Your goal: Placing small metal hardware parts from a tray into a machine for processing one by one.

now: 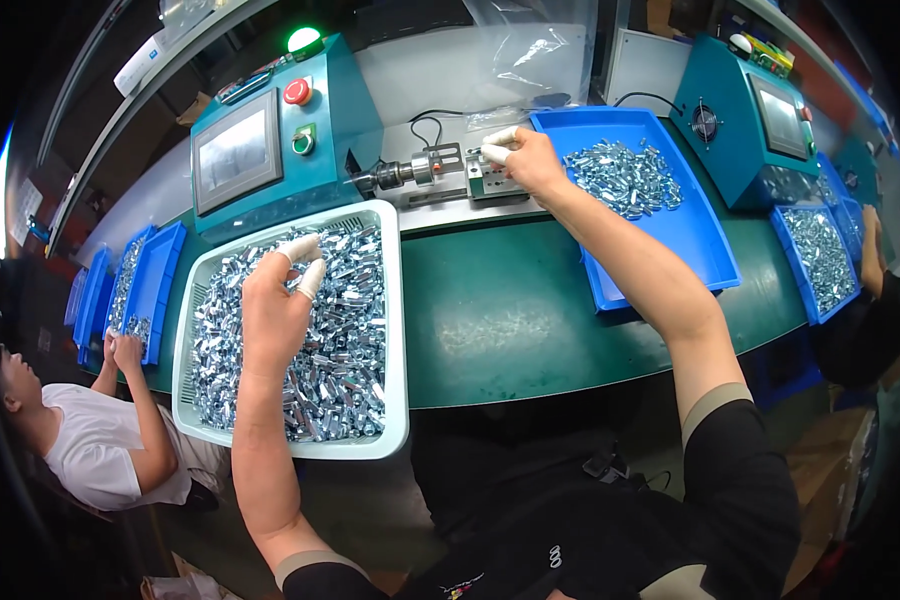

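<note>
My left hand (278,305) is over a pale green plastic basket (398,320) heaped with shiny silver metal fittings (335,350). White finger cots cover its thumb and forefinger, whose tips are a little apart just above the fittings. My right hand (532,163), also in white finger cots, reaches to a small metal fixture block (490,180) on the bench machine. Its thumb and forefinger are pinched together at the block's top; whatever is between them is too small to make out. Left of the block, a metal spindle (395,174) points toward it.
A teal machine housing (340,100) with screen, red button and lit green lamp stands behind the basket. At right, a blue tray (695,245) holds more fittings on the green bench (490,350). Another machine (735,130) stands farther right. A co-worker (110,440) sits at left by blue trays.
</note>
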A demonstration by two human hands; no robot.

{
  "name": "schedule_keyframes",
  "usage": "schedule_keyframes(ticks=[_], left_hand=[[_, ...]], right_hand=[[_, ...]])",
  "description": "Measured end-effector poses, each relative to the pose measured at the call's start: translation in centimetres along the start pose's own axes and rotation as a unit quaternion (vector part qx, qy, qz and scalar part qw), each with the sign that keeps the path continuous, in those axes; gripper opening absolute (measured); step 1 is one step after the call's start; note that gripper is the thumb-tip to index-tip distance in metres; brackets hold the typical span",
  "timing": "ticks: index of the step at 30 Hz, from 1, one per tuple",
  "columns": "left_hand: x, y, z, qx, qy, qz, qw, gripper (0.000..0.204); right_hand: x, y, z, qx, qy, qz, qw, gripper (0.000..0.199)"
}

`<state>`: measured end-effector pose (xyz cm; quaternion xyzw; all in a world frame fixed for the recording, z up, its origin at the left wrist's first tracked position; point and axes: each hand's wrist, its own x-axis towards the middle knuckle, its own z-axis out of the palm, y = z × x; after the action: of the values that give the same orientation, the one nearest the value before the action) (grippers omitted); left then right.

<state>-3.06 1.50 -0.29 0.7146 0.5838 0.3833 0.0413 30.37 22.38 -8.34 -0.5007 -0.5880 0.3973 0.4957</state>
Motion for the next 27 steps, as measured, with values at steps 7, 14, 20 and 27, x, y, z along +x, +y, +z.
schedule_keyframes(ticks=[7, 14, 20, 27], left_hand=[[0.0, -0.3, -0.2, 0.002, -0.008, 0.003, 1.000, 0.028], [-0.1, -0.5, -0.2, 0.007, -0.017, 0.026, 0.999, 0.030], [-0.1, -0.3, -0.2, 0.004, -0.021, 0.027, 0.999, 0.030], [-0.2, 0.1, 0.0, -0.005, -0.025, 0.016, 1.000, 0.030]], right_hand=[[0.5, -0.6, 1.2, -0.045, -0.013, 0.043, 0.998, 0.023], [1.3, -1.1, 1.7, -0.111, -0.011, 0.028, 0.993, 0.018], [0.5, -3.1, 2.9, -0.275, 0.005, 0.007, 0.961, 0.032], [1.1, -2.0, 3.2, -0.117, 0.009, 0.146, 0.982, 0.038]])
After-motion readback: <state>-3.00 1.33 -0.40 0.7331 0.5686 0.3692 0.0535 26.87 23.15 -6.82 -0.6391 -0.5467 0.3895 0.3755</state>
